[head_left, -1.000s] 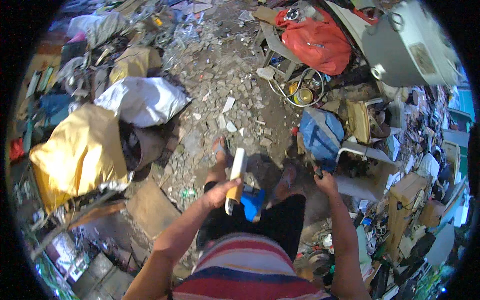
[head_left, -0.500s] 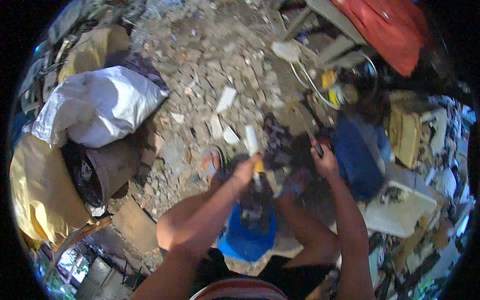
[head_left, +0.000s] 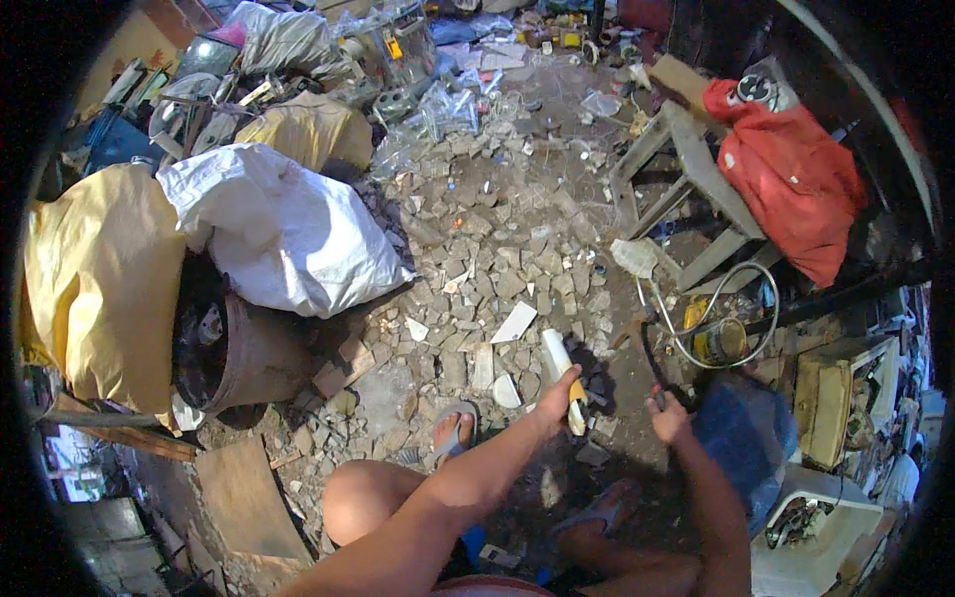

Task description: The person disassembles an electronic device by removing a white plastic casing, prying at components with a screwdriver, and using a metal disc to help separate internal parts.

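My left hand (head_left: 559, 400) is closed around a long white-and-yellow piece (head_left: 554, 350), one end sticking out beyond the fingers and the other below them. What kind of piece it is I cannot tell. To its right, my right hand (head_left: 670, 418) grips a hammer (head_left: 645, 355) by its dark handle. The hammer's brownish head points away from me, low over the ground, apart from the piece. Beneath both hands lies dirt strewn with rubble. A blue container (head_left: 472, 542) between my legs is mostly hidden by my left arm.
On the left are a white sack (head_left: 288, 229), a yellow sack (head_left: 95, 289) and a tipped bucket (head_left: 264, 348). A wooden stool (head_left: 686, 189) with a red cloth (head_left: 796, 189) stands far right. Nearer are a blue bundle (head_left: 741, 438) and a white basin (head_left: 831, 532).
The view has tilted up, showing more of the far ground and less of the blue container. Both hands keep their holds; the white-and-yellow piece is farther from my body.
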Demonstrator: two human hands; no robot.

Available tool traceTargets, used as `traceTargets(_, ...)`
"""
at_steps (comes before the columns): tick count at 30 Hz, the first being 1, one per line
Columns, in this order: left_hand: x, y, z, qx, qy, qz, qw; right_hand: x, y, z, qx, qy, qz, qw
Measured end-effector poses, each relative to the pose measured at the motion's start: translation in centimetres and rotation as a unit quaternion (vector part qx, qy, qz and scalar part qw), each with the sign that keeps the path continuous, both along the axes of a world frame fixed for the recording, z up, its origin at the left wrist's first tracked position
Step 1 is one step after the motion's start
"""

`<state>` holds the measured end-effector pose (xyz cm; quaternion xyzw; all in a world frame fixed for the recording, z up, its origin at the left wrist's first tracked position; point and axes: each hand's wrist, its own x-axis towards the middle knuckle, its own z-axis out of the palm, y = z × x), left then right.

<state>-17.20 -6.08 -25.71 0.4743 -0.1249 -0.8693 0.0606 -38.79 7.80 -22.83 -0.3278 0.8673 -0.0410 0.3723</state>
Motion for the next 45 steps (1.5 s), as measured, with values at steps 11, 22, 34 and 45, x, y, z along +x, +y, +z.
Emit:
traceTargets(11, 2.3, -7.6, 14.3, -0.362, -0.122, -0.170, 0.908, -0.7, 5.4, 11.2, -0.032, 0.057, 0.045, 0.997)
traceTargets(22, 11.2, -0.6, 34.2, -0.207, 0.115, -0.045, 0.971, 7.4, 29.5, 11.0, 0.147, 0.183, -0.017, 0.972)
traceTargets(34, 10.9, 2.3, 29.6, -0.158, 0.037, -0.028, 0.986, 10.7, 32.2, 4.8, 0.015, 0.173, -0.222, 0.959)
traceTargets(45, 10.4, 1.2, 28.1, -0.194, 0.047, -0.035, 0.979, 12.9, 35.5, -14.2, 0.007, 0.045, -0.334, 0.941)
